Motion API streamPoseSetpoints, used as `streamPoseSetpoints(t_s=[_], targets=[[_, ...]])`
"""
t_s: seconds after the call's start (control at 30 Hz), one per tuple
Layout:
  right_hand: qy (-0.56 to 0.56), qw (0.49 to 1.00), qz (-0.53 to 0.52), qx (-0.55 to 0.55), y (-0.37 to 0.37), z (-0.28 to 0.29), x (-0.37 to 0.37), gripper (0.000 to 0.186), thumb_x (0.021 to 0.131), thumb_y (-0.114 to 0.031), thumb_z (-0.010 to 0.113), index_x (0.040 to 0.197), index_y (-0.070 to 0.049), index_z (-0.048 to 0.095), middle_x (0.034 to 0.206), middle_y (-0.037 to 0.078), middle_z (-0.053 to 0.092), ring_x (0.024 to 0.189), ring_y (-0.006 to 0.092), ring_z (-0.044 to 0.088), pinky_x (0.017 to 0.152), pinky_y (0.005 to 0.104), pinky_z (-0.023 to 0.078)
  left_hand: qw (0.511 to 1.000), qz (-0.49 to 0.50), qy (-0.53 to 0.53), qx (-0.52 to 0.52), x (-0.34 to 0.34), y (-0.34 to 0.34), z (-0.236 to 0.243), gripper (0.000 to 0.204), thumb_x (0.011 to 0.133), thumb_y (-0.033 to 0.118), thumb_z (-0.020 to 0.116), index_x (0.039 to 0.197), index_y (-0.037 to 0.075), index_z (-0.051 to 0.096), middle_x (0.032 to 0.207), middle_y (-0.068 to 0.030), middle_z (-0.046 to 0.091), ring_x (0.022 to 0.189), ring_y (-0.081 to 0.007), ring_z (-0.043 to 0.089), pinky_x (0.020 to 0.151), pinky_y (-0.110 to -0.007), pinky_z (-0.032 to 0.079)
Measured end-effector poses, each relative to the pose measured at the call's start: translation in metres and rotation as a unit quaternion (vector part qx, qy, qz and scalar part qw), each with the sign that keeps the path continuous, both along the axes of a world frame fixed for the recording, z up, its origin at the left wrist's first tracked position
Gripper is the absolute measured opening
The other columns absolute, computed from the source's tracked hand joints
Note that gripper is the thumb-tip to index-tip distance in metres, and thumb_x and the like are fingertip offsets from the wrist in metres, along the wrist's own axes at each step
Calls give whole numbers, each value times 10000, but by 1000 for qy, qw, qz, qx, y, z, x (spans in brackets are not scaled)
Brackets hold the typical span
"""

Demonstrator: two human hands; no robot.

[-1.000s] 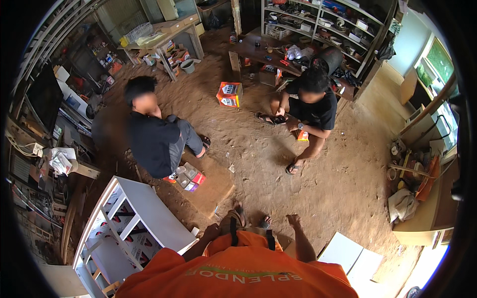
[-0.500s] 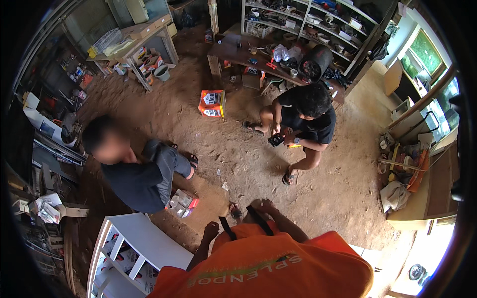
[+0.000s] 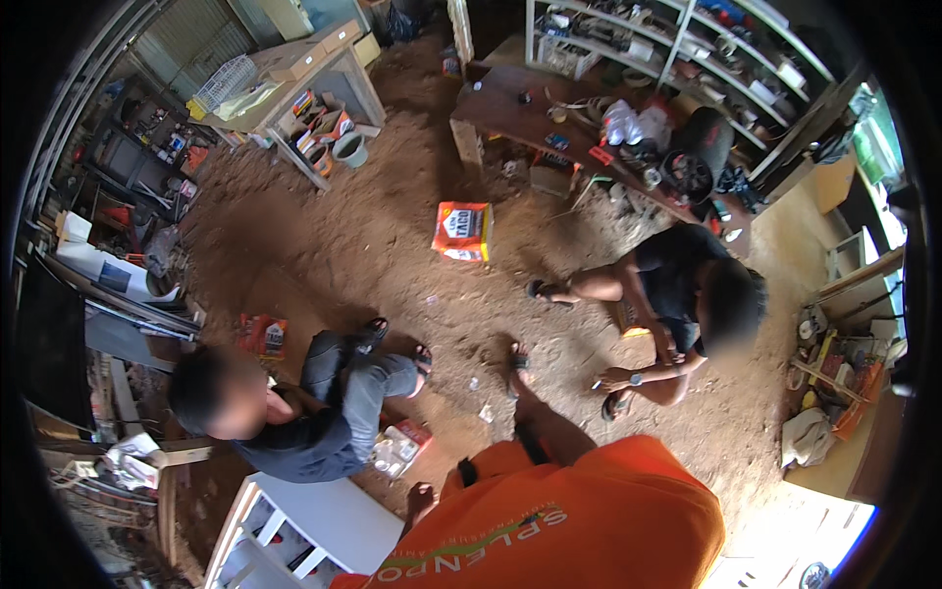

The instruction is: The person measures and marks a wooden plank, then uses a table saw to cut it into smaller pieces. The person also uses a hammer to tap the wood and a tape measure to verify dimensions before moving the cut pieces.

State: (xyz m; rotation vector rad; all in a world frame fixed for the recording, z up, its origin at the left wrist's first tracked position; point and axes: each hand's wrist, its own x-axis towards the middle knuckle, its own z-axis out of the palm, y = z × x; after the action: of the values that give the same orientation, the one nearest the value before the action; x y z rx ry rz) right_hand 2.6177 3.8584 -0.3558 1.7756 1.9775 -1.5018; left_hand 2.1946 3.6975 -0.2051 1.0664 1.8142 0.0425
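Low in the view, my left hand (image 3: pixel 420 499) hangs beside my orange shirt (image 3: pixel 549 520), near the corner of a white cabinet frame (image 3: pixel 329 501). Its fingers are small and partly hidden, so their pose is unclear; no held thing shows. My right hand is not in view. One of my feet, in a dark sandal (image 3: pixel 518 361), stands forward on the dirt floor. Just left of my hand lies an open box (image 3: pixel 400 447) with clear and white containers, close to a seated person (image 3: pixel 304 427) in dark clothes. On the right another person (image 3: pixel 677 285) in black squats, wearing a watch.
An orange and white box (image 3: pixel 463 232) stands mid-floor. Beyond it are a dark wooden table (image 3: pixel 510 110) with tools and bags, and grey shelves (image 3: pixel 677 49). A workbench (image 3: pixel 294 74) stands back left. Scrap lines the left wall; a wooden cabinet (image 3: pixel 844 456) is at right.
My view has shifted, and my sandalled foot is farther forward. My right hand has left the view. The person on the right no longer shows the dark object they held and now has an arm extended.
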Motion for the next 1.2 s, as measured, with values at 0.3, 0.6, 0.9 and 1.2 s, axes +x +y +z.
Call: streamPoseSetpoints(t_s=[0.3, 0.6, 0.9, 1.2], targets=[[5, 990, 120, -74, 173, -15, 73, 353, 848, -399, 703, 1014, -96, 773, 928, 150, 743, 808, 346, 695, 710, 495, 541, 996, 71, -46, 12, 96, 170, 46, 265, 946, 261, 627, 1112, 57, 663, 974, -152, 738, 932, -260, 732, 808, -426, 592], [20, 964, 104, -243, 361, 9, 60, 481, 847, -423, 752, 1157, -56, 724, 1066, 125, 728, 923, 272, 698, 700, 472, 597, 923, 324, -206, -4, 114, 395, 61, 320, 961, 317, 613, 1156, 65, 640, 978, -141, 731, 961, -287, 725, 821, -437, 589], [2, 990, 92, -111, 697, 52, 26, 596, 859, -569, 696, 1201, -82, 720, 1161, 143, 725, 1107, 275, 675, 988, 407, 522, 717, 515, -470, -13, 70, 732, 101, 376, 976, 374, 599, 1201, 73, 617, 981, -131, 724, 989, -313, 718, 834, -449, 586], [8, 983, -92, 158, 962, 116, -12, 341, 858, -258, 681, 1116, -40, 728, 1066, 229, 717, 974, 367, 694, 878, 461, 549, 885, 347, -304, 61, 54, 1091, 102, 396, 998, 392, 575, 1213, 59, 568, 1039, -134, 715, 890, -295, 728, 792, -414, 597]])
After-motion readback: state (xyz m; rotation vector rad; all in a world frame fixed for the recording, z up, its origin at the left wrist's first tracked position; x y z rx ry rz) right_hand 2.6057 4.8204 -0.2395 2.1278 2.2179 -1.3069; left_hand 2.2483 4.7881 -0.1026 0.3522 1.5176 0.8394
